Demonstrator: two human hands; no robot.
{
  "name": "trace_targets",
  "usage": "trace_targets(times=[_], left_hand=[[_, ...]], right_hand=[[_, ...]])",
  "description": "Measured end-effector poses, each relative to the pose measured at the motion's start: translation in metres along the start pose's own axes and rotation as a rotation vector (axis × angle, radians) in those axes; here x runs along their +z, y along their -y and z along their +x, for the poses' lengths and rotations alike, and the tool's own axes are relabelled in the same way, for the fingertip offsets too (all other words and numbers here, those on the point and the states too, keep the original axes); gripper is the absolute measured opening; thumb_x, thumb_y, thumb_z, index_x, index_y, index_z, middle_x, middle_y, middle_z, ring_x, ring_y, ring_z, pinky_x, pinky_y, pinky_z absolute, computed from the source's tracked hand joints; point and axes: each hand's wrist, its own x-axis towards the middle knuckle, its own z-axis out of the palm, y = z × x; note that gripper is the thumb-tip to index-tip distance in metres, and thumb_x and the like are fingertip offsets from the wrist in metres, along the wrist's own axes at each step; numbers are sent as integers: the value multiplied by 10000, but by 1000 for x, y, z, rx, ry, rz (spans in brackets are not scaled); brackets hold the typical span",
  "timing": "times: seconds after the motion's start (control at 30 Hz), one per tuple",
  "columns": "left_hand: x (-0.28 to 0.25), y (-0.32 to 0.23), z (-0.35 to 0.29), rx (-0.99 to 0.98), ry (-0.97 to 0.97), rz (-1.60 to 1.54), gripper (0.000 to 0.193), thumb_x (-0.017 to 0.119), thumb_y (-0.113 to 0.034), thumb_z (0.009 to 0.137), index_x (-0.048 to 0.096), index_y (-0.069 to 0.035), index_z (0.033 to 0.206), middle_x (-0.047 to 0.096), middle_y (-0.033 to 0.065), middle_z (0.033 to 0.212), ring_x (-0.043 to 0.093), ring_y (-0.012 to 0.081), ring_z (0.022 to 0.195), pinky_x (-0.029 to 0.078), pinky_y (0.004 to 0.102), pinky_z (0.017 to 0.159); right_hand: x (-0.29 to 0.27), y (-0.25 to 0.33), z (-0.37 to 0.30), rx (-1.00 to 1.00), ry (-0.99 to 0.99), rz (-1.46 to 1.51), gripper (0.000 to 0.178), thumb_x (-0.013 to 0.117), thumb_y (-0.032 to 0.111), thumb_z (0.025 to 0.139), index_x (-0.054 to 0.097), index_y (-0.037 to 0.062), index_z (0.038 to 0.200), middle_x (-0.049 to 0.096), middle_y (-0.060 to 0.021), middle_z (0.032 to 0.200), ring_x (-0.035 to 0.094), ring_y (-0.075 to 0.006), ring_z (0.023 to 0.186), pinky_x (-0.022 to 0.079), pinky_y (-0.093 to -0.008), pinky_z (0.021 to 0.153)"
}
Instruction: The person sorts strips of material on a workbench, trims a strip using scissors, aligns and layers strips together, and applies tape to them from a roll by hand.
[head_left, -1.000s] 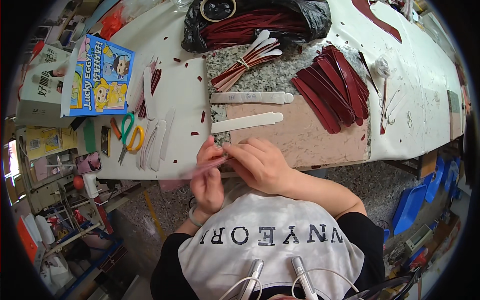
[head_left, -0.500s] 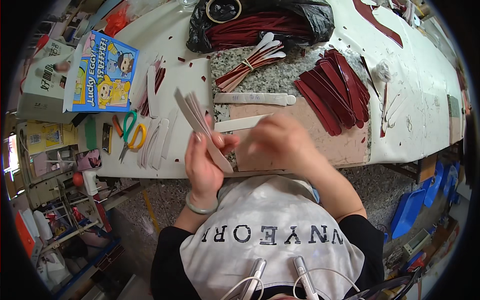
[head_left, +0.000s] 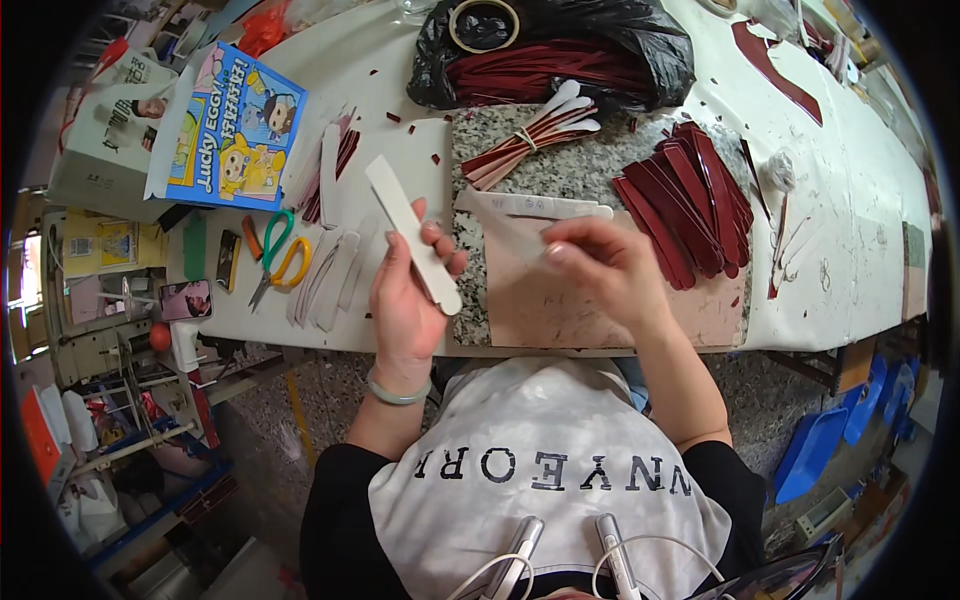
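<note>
My left hand point(head_left: 405, 290) is closed around white strips point(head_left: 415, 240), stacked so that the top one, with a rounded tab at its near end, hides most of the rest. To its right, my right hand point(head_left: 605, 265) pinches one end of a pale strip point(head_left: 505, 228), which is smeared by motion. Behind that strip lies another white strip point(head_left: 555, 206) with faint marks, on the granite slab point(head_left: 600, 150). A bundle of dark red and pale strips point(head_left: 525, 140), tied with a band, rests farther back. Fanned dark red strips point(head_left: 690, 205) lie right of my right hand.
A black plastic bag point(head_left: 660, 60) of red strips stands at the back, a tape roll point(head_left: 484, 25) on it. At left are a blue box point(head_left: 235, 130), scissors point(head_left: 275, 255), white strips point(head_left: 330, 280) and a phone point(head_left: 187, 299). A pinkish board point(head_left: 570, 310) covers the slab's near part.
The stack in my left hand has turned its broad white face up. My right hand has moved to the right and now draws a pale strip. The whole view has shifted slightly.
</note>
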Motion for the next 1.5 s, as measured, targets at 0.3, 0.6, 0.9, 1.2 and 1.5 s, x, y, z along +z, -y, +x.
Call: trace_targets(times=[0.3,0.6,0.9,1.2,1.5], left_hand=[[42,31,2,109,-48,85,486,384,-325,1027,342,-19,1402,534,42,1083,502,191,1158,405,349,1008],[55,49,-7,157,166,282,473,302,-319,1044,320,-19,1409,413,136,1394,434,205,1234,339,356,1062],[63,43,-2,308,496,688,336,558,-232,961,404,-7,1158,583,89,934,606,190,888,408,437,1007],[51,62,-4,384,578,541,247,599,-50,923,395,-50,1064,558,104,944,571,153,862,470,308,837],[45,68,-5,403,493,493,230,619,-43,910,418,-37,1022,558,77,876,537,123,796,465,261,739]], right_hand=[[33,-15,-12,149,40,680,129,611,130,927,585,44,1020,630,-21,947,555,-82,875,418,-225,772],[50,-25,-23,9,-120,400,129,582,134,956,561,24,1018,568,-2,1054,515,-77,954,425,-248,885],[8,-24,-21,-737,-198,-630,260,659,25,783,581,16,1032,613,-110,953,559,-299,881,437,-372,764],[-8,-31,-25,-726,-69,-865,302,663,35,700,579,44,990,593,-82,953,558,-276,884,417,-367,745],[0,-35,-32,-731,-41,-914,311,681,86,690,582,43,981,596,-66,917,564,-242,863,414,-348,737]])
